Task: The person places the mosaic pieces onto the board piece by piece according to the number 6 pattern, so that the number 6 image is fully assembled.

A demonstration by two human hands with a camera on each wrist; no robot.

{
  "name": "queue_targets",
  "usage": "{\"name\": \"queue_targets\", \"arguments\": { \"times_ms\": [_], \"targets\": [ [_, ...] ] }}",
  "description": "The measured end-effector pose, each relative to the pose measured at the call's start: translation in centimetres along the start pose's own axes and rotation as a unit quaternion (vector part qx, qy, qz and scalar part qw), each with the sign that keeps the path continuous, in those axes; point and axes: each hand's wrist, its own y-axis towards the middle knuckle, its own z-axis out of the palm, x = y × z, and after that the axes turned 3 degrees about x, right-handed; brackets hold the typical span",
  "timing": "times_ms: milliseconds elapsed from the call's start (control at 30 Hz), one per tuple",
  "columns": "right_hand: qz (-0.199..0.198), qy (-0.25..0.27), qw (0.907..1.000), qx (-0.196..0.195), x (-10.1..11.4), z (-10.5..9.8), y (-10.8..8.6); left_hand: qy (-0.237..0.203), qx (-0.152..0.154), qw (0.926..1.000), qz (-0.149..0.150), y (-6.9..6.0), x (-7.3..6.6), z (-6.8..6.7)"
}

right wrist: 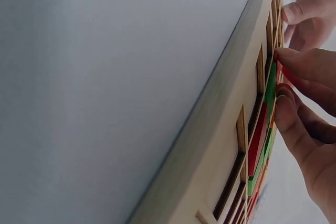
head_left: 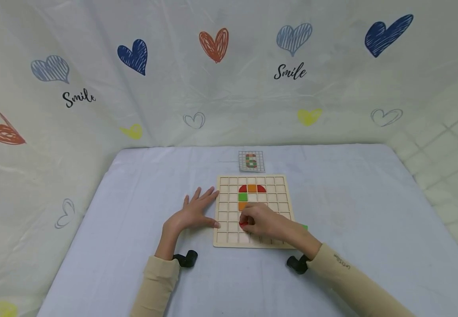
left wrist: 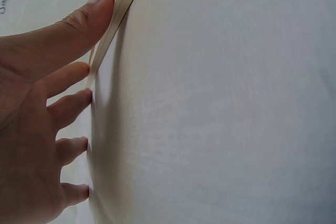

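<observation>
A wooden grid board (head_left: 229,242) lies on the table, with red, orange and green tiles set in some of its squares. My left hand (head_left: 191,215) is spread at the board's left side, thumb and fingertips touching its edge; the left wrist view shows the thumb (left wrist: 86,22) on the wooden rim. Over the lower middle of the grid, my right hand (head_left: 266,221) pinches a red tile (head_left: 242,225) between thumb and fingers. An orange tile (head_left: 243,205) and a green tile (head_left: 243,197) sit just above it. The right hand hides part of the grid.
Behind the board lies a small pattern card (head_left: 251,161) showing a coloured figure on a grid. A green piece (head_left: 305,227) shows at the board's right side, partly behind the right forearm. White cloth covers the table (head_left: 133,176), and a curtain with hearts hangs behind.
</observation>
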Motion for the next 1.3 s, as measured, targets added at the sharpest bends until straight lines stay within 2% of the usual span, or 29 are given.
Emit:
{"name": "queue_targets", "arguments": {
  "times_ms": [167, 400, 633, 967, 1300],
  "targets": [
    [0.002, -0.001, 1.0000, -0.009, 0.0, -0.2, -0.5, 0.002, -0.002, 1.0000, 0.000, 0.1, -0.1, 0.2],
    [0.025, -0.001, 0.9994, -0.023, -0.5, -1.0, -1.8, -0.005, -0.002, 1.0000, -0.007, 0.1, -0.3, 0.2],
    [0.019, -0.005, 0.9991, -0.036, -0.9, -1.8, -3.1, -0.002, -0.003, 0.9999, -0.015, 0.1, -0.2, 0.3],
    [0.068, -0.004, 0.9969, -0.038, -1.8, -3.1, -5.6, -0.004, -0.002, 0.9999, -0.016, -0.1, -0.4, 0.1],
    [0.102, -0.020, 0.9920, -0.073, -3.4, -4.5, -8.7, -0.003, -0.003, 0.9999, -0.013, -0.3, -0.5, 0.1]
  ]
}}
